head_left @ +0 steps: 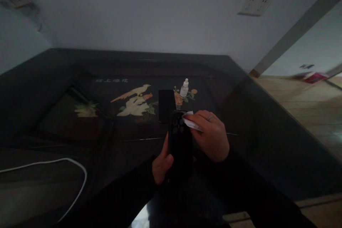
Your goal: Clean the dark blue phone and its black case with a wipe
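Observation:
My left hand (161, 164) grips a black phone (180, 142) from below, its back and camera lenses facing me. My right hand (211, 135) is closed on a small white cloth or wipe (191, 122) and presses it against the phone's upper right corner beside the lenses. A ring shows on one finger of the right hand. Both arms wear dark sleeves. Just beyond the phone a second flat black slab (166, 105) lies on the dark table (267, 139).
A small white dropper bottle (184, 88) stands behind the phone on the table's inlaid bird and flower picture (135, 101). A white cable (66, 164) loops across the left front. A wall socket (255, 4) sits on the wall; wooden floor (307, 103) lies to the right.

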A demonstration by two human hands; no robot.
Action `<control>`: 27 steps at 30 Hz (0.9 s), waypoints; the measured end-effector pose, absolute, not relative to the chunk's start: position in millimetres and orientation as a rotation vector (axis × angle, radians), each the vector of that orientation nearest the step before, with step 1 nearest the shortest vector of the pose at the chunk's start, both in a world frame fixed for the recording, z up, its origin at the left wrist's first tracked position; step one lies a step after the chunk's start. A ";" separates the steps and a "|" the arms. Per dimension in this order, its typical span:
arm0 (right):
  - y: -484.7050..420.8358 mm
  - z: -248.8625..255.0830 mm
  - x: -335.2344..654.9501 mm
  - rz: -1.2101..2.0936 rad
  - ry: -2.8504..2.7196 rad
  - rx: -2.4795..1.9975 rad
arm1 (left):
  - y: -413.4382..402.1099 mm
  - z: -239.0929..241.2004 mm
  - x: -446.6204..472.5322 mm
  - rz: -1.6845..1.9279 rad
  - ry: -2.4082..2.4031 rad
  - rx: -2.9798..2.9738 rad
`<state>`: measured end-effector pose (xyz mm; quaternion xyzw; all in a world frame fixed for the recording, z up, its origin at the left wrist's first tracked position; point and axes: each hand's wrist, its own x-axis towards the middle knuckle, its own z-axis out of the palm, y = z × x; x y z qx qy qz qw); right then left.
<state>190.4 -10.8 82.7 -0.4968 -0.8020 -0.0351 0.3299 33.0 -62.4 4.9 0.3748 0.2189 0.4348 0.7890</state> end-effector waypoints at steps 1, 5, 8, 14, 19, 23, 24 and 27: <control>-14.2 81.6 191.5 -0.060 -2.079 -1.317 | -63.6 5.9 32.8 0.948 0.474 0.835; -32.9 78.7 189.4 0.108 -2.029 -1.370 | -66.4 9.1 32.4 0.987 0.542 0.921; -47.5 79.8 183.4 0.310 -1.966 -1.353 | -64.3 7.7 31.6 1.095 0.592 1.057; -42.3 89.8 179.4 0.528 -1.773 -1.260 | -63.1 2.5 29.1 1.052 0.557 1.111; -18.1 96.8 176.7 0.445 -1.759 -1.214 | -68.4 2.9 30.1 0.951 0.508 0.927; -16.7 99.4 166.4 0.409 -1.797 -1.162 | -64.7 0.2 28.6 1.055 0.521 1.139; -18.9 99.7 163.7 0.418 -1.809 -1.152 | -63.2 -2.0 27.8 1.090 0.519 1.200; -28.1 99.0 158.9 0.454 -1.872 -1.142 | -59.3 -13.4 25.1 1.164 0.511 1.289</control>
